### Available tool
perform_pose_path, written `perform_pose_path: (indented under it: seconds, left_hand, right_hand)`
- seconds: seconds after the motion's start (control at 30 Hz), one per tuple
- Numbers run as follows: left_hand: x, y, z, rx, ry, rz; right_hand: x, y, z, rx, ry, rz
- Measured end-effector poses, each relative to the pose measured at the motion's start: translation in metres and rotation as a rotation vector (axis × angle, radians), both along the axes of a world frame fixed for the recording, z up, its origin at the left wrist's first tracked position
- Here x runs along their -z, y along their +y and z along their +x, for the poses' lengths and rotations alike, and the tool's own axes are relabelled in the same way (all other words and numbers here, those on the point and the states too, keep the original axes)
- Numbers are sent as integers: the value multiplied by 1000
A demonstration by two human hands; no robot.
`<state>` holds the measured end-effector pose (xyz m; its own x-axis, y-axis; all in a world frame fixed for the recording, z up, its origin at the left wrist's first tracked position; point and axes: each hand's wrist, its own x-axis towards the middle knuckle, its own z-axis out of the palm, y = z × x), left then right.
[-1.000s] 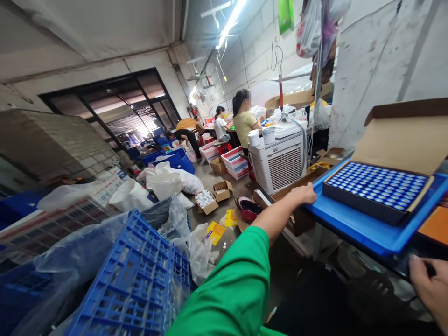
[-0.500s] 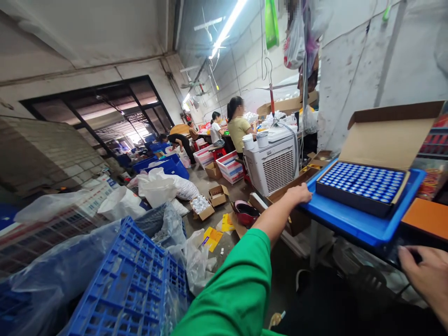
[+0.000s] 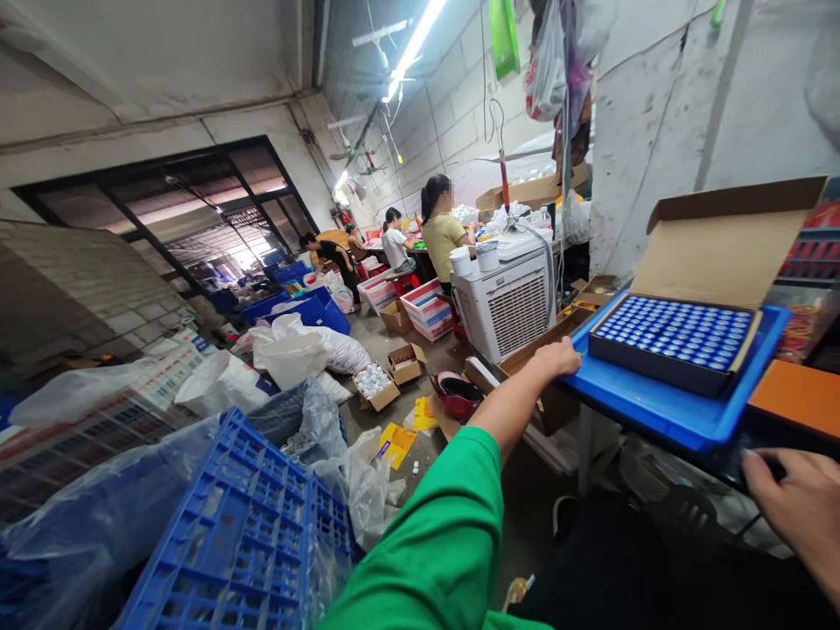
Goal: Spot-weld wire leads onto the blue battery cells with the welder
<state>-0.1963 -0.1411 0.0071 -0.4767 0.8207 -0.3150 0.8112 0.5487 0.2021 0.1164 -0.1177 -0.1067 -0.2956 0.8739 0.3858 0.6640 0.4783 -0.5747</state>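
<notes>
My left hand (image 3: 557,357) reaches out in a green sleeve and is closed on the left edge of a shallow blue plastic tray (image 3: 647,411). On the tray sits an open cardboard box (image 3: 656,363) with its lid folded up. Rows of small blue cylinders with pale round tops (image 3: 675,332) fill the box. My right hand (image 3: 801,503) is low at the right, beside the table's front edge. Its thumb and fingers curl together near something dark that I cannot make out.
An orange panel (image 3: 797,398) lies right of the tray. A grey air cooler (image 3: 508,302) stands beyond my left hand. A blue crate (image 3: 229,534) and plastic bags (image 3: 367,490) crowd the left. Several people sit or bend farther back; one wears a yellow shirt (image 3: 438,249).
The view has shifted slightly, so the scene sits a little further left. Both hands keep nearly the same places by the tray and table edge.
</notes>
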Motion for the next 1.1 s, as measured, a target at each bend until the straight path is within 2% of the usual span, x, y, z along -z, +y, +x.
perform_pose_path:
  seconds: [0.1, 0.37, 0.67, 1.1]
  left_hand:
    - [1, 1, -1, 56, 36, 28]
    - [-2, -1, 1, 43, 44, 22]
    - [1, 2, 0, 38, 58, 32]
    - [4, 2, -1, -8, 11, 65]
  right_hand:
    - [-6, -1, -1, 16, -60, -38]
    - [-12, -7, -2, 53, -275, -16]
    - [-5, -4, -2, 58, -273, 80]
    - [1, -1, 2, 36, -289, 101]
